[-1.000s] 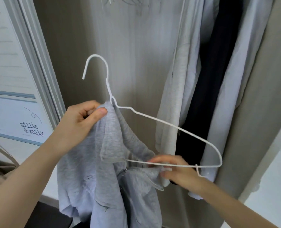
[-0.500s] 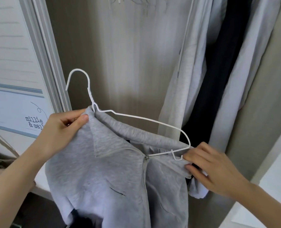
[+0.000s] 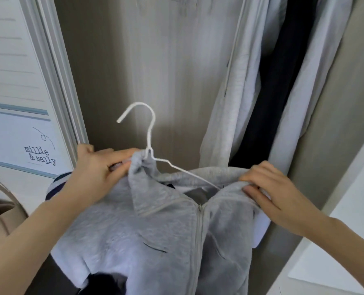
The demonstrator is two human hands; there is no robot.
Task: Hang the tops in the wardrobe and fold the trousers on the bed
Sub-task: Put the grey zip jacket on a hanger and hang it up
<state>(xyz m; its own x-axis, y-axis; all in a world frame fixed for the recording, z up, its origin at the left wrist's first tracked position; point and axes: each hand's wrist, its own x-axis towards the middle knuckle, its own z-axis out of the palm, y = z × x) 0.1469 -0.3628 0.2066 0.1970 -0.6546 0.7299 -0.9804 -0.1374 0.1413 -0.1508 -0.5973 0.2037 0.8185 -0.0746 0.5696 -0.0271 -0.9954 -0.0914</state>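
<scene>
**Zip-up top part-seated on hanger: slip risks**

A light grey fleece zip-up top [image 3: 155, 226] is held in front of the open wardrobe [image 3: 155, 71], draped over a thin white wire hanger [image 3: 149, 145] whose hook is free and not yet on any rail. The collar is pinched against the hanger neck by the left hand [image 3: 98, 175], its fingers [image 3: 121, 155] curled round bunched cloth. The right shoulder of the top is gripped by the right hand [image 3: 276, 194], fingers folded over the fabric edge.

Only 1 wire arm is visible; whether the other arm sits inside the left shoulder cannot be told. If it does not, the top is likely to slide off once released. The smooth wire and heavy fleece make slipping probable, and the bunched collar may tilt the hanger. The hanging pale grey and dark garments [image 3: 262, 92] at the right could be snagged by the hook.
</scene>
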